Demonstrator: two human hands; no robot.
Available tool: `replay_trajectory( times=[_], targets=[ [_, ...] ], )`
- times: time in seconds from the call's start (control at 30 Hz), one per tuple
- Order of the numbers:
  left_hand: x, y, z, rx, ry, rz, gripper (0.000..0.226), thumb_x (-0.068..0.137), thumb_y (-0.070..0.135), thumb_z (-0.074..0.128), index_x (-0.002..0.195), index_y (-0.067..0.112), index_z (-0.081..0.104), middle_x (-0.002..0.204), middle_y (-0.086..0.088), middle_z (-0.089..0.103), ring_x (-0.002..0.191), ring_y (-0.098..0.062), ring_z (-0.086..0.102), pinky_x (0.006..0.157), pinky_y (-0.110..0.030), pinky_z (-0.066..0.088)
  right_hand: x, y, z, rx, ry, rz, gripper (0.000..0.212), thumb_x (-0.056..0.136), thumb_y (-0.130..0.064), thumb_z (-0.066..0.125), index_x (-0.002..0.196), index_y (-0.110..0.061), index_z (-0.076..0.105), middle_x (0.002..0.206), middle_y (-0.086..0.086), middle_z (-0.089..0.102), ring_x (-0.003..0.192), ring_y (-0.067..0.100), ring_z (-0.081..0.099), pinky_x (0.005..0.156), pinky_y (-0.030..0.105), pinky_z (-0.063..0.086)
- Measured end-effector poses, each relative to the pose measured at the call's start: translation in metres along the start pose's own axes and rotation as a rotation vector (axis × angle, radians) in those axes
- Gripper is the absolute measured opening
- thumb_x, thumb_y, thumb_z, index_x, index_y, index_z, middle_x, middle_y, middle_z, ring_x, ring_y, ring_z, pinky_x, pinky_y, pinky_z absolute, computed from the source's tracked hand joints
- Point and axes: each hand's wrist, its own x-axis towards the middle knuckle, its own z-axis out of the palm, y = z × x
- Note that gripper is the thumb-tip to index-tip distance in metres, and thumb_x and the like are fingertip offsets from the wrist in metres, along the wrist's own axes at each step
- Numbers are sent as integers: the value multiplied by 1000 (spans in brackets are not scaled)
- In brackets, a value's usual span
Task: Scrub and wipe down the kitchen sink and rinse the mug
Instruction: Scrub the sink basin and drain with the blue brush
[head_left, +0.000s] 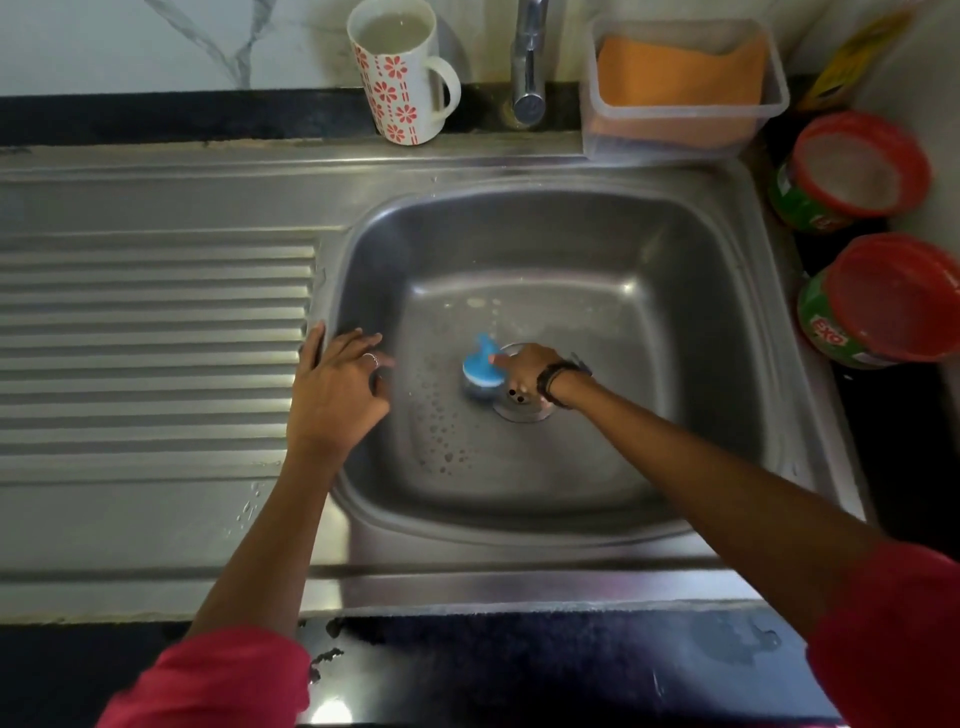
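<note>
We look down on a stainless steel sink (519, 525), its basin rounded at the corners, the metal dull and brushed, with water beads scattered across the floor. Left of the basin the same steel runs into a ribbed draining board (150, 338) of long parallel ridges.

Our right hand (524, 371) is down on the basin floor, its fingers curled onto a scrubber (480, 371): a blue plastic handle over a round pad of grey steel wool. The scrubber sits just left of this hand, touching the edge of the round metal drain (522, 410), which the hand partly covers. A dark band circles the right wrist.

Our left hand (337, 389) lies on the basin's left rim, fingers spread and fairly straight, draped over the edge; it holds nothing. A thin ring shows on one finger. Both arms end in red sleeves.

Well beyond both hands, on the ledge behind the basin, stands the mug (400, 73), a white ceramic cylinder printed with red flowers, upright, handle to the right, filled with cloudy water. Right of it rises the chrome tap (530, 78). Further right sits a clear plastic tub (680, 124) with an orange cloth (680, 73) folded inside. Far right of our right hand, two round containers with red rims and green labels, one (852, 171) behind the other (883, 301), rest on the dark counter.
</note>
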Motion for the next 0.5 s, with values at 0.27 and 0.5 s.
replay_trajectory(
  times=[0.27, 0.5],
  targets=[
    [0, 1, -2, -17, -4, -7, 20, 74, 9, 66, 92, 16, 73, 117, -3, 66, 118, -20, 55, 114, -36, 9, -9, 34, -18, 2, 183, -71, 28, 91, -28, 52, 115, -13, 57, 99, 13, 64, 83, 27, 61, 75, 36, 52],
    [0, 2, -4, 3, -16, 1, 20, 77, 11, 65, 94, 15, 73, 119, -4, 64, 121, -20, 52, 115, -38, 10, -23, 54, 16, 23, 133, -29, 43, 92, -49, 47, 90, -7, 58, 76, 4, 54, 67, 17, 51, 60, 25, 39]
  ],
)
